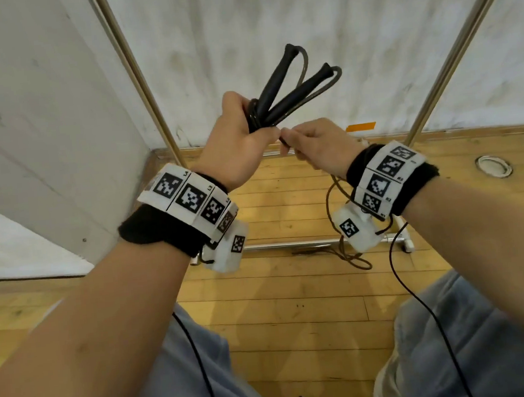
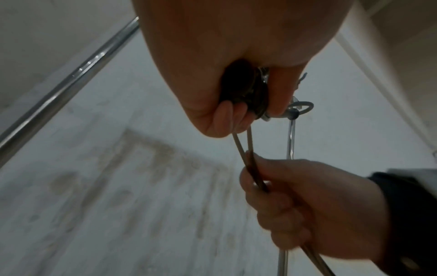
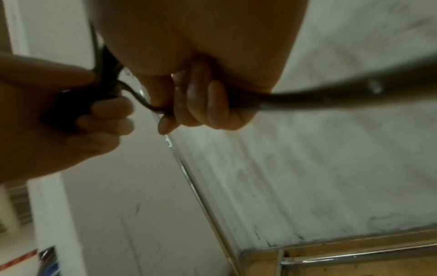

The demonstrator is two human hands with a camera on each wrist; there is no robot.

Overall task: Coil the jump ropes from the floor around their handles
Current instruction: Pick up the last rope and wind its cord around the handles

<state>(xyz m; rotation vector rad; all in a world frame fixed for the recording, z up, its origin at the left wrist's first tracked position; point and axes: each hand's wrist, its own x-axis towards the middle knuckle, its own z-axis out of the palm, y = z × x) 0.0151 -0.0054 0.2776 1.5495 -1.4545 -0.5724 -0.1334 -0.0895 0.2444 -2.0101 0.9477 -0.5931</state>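
My left hand (image 1: 245,130) is raised and grips the lower ends of the two black jump-rope handles (image 1: 279,82), which fan upward in a V. A few turns of grey-brown rope (image 1: 255,116) sit around the handles just above my fist. My right hand (image 1: 300,144) is close beside it and pinches the rope (image 2: 241,147) a short way from the handles. In the right wrist view the rope (image 3: 331,93) runs out of my right fist (image 3: 201,106) to the right. Its slack (image 1: 330,201) hangs below my right wrist and ends in a loop on the wooden floor (image 1: 359,262).
A metal rack frames the space: slanted poles at left (image 1: 136,76) and right (image 1: 456,48), a base bar (image 1: 290,245) on the floor. A white wall (image 1: 270,23) is behind. There is a round floor socket (image 1: 494,166), and thin black cables (image 1: 422,304) cross my knees.
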